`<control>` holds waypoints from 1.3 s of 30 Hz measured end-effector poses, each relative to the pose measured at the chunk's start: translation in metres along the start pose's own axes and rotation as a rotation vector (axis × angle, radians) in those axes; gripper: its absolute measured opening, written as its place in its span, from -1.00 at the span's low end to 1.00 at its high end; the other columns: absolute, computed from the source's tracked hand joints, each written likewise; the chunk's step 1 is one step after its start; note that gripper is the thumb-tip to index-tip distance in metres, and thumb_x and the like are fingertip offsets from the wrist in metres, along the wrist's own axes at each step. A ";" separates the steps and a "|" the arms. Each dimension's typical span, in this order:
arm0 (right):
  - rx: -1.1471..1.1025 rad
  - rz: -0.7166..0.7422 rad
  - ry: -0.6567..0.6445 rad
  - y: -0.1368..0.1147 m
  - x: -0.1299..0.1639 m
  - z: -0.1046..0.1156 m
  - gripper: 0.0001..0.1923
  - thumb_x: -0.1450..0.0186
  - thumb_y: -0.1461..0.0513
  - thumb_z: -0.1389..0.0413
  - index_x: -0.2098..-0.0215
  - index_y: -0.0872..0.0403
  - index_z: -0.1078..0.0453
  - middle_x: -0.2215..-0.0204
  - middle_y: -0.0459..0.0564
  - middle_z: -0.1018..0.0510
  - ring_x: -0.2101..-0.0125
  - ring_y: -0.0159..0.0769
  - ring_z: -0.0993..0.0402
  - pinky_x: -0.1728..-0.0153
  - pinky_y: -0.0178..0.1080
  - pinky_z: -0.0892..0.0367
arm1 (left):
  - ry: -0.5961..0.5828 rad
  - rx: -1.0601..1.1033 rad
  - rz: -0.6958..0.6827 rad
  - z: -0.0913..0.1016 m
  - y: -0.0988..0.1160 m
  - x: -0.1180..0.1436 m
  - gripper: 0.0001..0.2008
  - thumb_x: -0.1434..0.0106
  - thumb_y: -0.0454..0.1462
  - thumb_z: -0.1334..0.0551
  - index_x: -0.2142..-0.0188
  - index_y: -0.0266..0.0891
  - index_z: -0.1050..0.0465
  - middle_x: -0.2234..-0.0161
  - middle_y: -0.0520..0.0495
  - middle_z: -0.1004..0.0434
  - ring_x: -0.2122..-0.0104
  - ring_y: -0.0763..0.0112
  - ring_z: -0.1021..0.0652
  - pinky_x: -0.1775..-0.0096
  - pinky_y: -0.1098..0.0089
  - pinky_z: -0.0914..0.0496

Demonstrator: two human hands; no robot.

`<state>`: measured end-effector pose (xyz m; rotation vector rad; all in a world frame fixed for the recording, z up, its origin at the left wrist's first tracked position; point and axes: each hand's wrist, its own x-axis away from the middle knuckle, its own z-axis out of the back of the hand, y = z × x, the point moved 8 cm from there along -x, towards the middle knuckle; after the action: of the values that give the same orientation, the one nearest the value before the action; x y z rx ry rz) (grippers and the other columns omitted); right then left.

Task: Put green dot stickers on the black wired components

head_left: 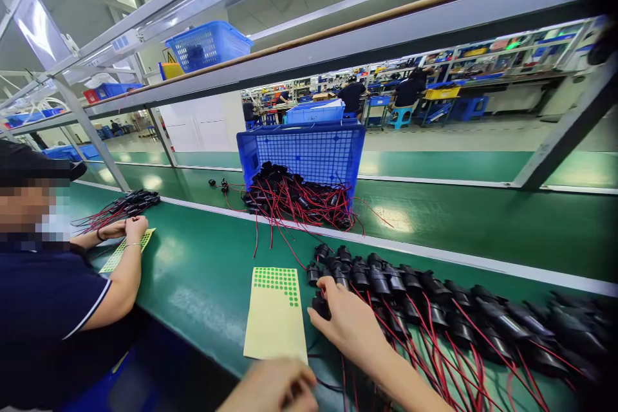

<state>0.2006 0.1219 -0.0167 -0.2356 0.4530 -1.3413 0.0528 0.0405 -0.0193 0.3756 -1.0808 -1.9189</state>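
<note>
My right hand is at the left end of a dense row of black cylindrical parts with red and black wires. Its thumb and forefinger close around one black wired part, partly hidden by the fingers. My left hand is low at the bottom edge, blurred by motion, just below a pale yellow sticker sheet. Whether it holds anything cannot be made out. Green round stickers cover the sheet's upper part; the lower part is bare backing.
A blue crate lies tipped toward me behind the bench strip, black wired parts spilling out. To the left, a co-worker handles another sticker sheet beside a pile of parts. A metal shelf rail crosses overhead.
</note>
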 end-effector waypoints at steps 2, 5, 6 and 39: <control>0.108 0.034 0.021 -0.003 -0.005 -0.007 -0.69 -0.43 0.10 -0.19 -0.05 0.09 -0.44 0.01 0.03 -0.56 0.06 -0.18 -0.55 0.03 0.00 -0.48 | 0.247 -0.127 0.070 0.041 -0.020 -0.016 -0.79 -0.41 -0.34 -0.14 0.01 -0.21 -0.45 0.06 -0.16 -0.59 0.03 0.22 -0.57 -0.08 0.14 -0.46; 0.226 0.061 0.077 0.003 -0.007 -0.009 -0.71 -0.43 0.11 -0.19 -0.04 0.09 -0.45 -0.03 0.05 -0.55 0.03 -0.16 -0.54 0.00 0.02 -0.47 | 0.409 -0.246 0.115 0.085 -0.044 -0.044 -0.64 -0.38 -0.40 -0.08 -0.14 -0.26 -0.35 -0.18 -0.30 -0.43 -0.26 0.10 -0.35 -0.30 0.06 -0.20; 0.253 0.065 0.104 0.006 -0.006 -0.007 -0.71 -0.43 0.12 -0.19 -0.04 0.09 -0.45 -0.03 0.05 -0.55 0.02 -0.16 -0.54 0.00 0.02 -0.47 | 0.413 -0.273 0.125 0.094 -0.050 -0.055 -0.61 -0.36 -0.39 -0.13 -0.17 -0.29 -0.33 -0.23 -0.34 -0.37 -0.30 0.06 -0.29 -0.33 0.04 -0.15; -0.092 0.637 0.525 -0.065 0.051 0.096 -0.81 -0.50 0.35 0.03 0.14 0.06 -0.42 0.34 -0.01 -0.62 0.38 -0.29 -0.55 0.31 -0.24 -0.45 | -0.107 0.835 0.171 0.070 0.029 -0.072 -0.53 0.09 -0.15 -0.54 0.23 -0.34 -0.55 0.35 -0.06 -0.61 0.42 0.48 -0.50 0.25 0.45 -0.39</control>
<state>0.1936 0.0491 0.0866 0.1888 0.9427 -0.7393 0.0668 0.1289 0.0339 0.6103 -1.8981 -1.2709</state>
